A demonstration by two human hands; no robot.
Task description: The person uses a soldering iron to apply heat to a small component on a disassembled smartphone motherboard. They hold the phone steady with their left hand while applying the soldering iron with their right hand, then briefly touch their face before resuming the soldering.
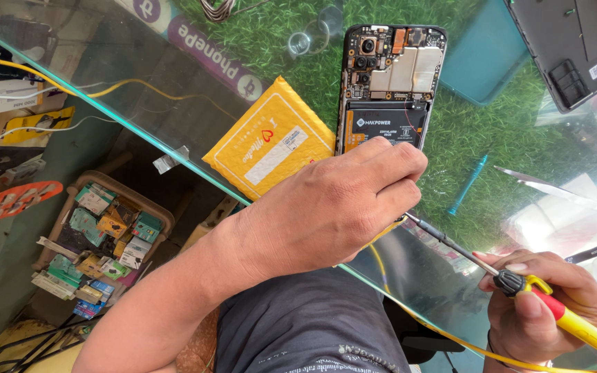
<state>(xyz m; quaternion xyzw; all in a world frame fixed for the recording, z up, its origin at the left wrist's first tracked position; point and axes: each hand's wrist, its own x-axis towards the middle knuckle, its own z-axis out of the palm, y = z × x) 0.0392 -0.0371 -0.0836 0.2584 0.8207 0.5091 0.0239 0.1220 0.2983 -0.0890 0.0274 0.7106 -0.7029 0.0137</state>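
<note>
An opened smartphone [390, 76] with its back cover off lies on the glass counter [174, 90], circuit board, cameras and black battery exposed. My left hand [326, 207] rests over the phone's lower half and holds it down. My right hand [547, 304] at the lower right grips a soldering iron [519, 283] with a yellow and red handle. The iron's thin metal tip points up-left and ends next to my left hand's fingers at the phone's lower edge.
A yellow padded envelope [271, 138] lies left of the phone. A teal plastic pry tool [468, 185] and metal tweezers [554, 188] lie to the right. A dark device cover [575, 48] sits at the top right. A tray of small parts boxes [101, 242] stands below the glass.
</note>
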